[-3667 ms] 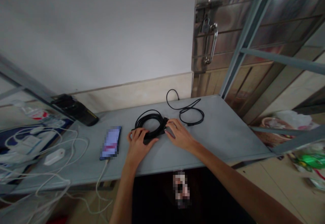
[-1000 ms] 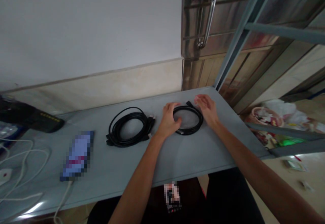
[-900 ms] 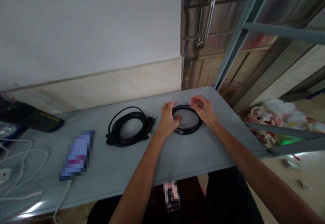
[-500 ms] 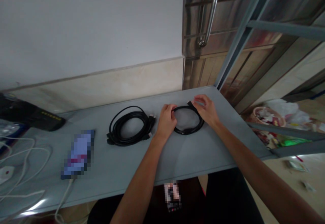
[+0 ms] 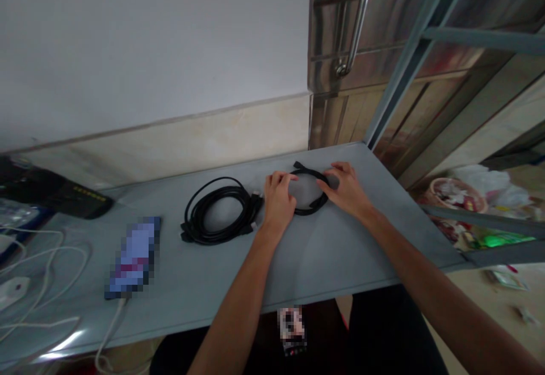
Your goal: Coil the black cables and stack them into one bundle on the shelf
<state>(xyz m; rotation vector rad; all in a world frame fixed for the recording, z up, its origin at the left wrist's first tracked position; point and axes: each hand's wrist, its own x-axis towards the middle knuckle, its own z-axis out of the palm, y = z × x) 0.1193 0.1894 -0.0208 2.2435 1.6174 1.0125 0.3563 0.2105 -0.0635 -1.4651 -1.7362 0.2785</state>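
Note:
A small black cable coil (image 5: pixel 312 211) lies in a loose ring on the grey tabletop, a dark plug (image 5: pixel 297 165) sticking out at its far edge. My left hand (image 5: pixel 279 196) is curled on the ring's left side, covering that stretch of cable. On the opposite side, my right hand (image 5: pixel 346 189) holds the ring between thumb and bent fingers. Left of my left hand rests a larger black cable coil (image 5: pixel 204 224), wound in several turns, with connectors at its right side.
A pixelated phone (image 5: pixel 134 256) with a white lead lies on the left of the table (image 5: pixel 340 256). A black object (image 5: pixel 80 196) and white cords (image 5: pixel 46 273) are at far left. A metal post (image 5: pixel 395 91) rises by the back right corner; a pink basket (image 5: pixel 457 193) stands beyond.
The coil's plug, earlier beside my right fingers, now points out at the far edge, nearer my left hand. My right hand has lowered onto the ring, which looks smaller.

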